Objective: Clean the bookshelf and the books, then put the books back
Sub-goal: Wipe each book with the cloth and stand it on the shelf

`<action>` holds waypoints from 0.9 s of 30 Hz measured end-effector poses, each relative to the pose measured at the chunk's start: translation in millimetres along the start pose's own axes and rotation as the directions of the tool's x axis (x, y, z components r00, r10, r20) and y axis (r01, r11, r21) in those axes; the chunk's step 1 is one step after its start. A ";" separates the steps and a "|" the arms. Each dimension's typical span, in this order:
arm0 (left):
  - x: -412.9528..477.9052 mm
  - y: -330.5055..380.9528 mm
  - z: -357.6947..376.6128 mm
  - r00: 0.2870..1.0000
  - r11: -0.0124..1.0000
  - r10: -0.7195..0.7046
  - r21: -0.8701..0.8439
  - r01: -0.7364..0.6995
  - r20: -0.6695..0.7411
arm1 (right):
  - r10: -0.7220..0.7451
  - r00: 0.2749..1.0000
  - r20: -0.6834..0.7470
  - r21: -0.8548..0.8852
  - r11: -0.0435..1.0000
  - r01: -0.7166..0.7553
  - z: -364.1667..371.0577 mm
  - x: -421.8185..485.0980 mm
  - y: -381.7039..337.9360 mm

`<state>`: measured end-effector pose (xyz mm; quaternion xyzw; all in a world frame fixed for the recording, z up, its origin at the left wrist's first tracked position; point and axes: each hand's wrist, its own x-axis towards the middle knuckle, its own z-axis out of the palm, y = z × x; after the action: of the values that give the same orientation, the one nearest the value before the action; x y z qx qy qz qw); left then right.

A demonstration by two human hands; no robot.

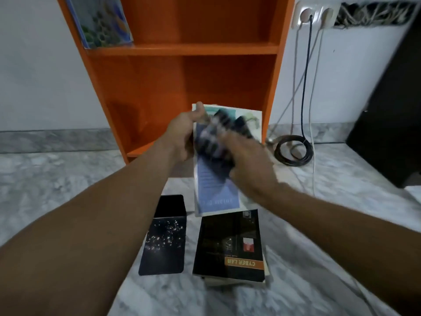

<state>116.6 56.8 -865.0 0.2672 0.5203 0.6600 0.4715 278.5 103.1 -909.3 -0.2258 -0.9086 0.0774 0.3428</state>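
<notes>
A pale-blue paperback [216, 192] is held upright before the glossy orange bookshelf [182, 50], its edge gripped in the left hand [182, 135]. The right hand [250, 160], blurred, bunches a crumpled dark cloth [218, 142] against the cover. Below, a black sparkle-patterned book [164, 238] and a "Cyber Law" volume [227, 245] lie flat on the veined marble floor [57, 179].

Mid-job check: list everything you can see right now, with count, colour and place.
bookshelf: one, orange, against the wall
patterned book: one, blue-green, leaning on upper shelf
held book: one, pale blue, before the shelf
cloth: one, dark, on held book
sparkle book: one, black, floor
Cyber Law book: one, black, atop floor stack
cable coil: one, black, floor right
sockets: two, white, wall
left hand: grips held book
right hand: holds cloth
</notes>
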 end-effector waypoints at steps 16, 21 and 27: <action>-12.7 30.8 -18.8 0.996 0.998 0.059 0.019 -0.058 -0.063 | -0.387 0.917 0.094 -0.046 0.919 0.393 30.4 -5.7 -31.0; -12.0 26.1 -49.2 0.991 0.999 0.046 0.024 -0.043 -0.122 | -0.571 0.805 0.161 0.014 0.817 0.577 -0.4 -20.0 -29.6; -14.7 32.2 -29.8 0.997 0.998 0.057 -0.014 -0.058 -0.058 | -0.108 0.967 -0.232 -0.096 0.991 0.088 -13.4 45.8 -12.0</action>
<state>86.3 30.2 -842.1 0.2592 0.5205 0.6846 0.4395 252.7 113.5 -868.7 -0.2026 -0.8737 -0.0059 0.4423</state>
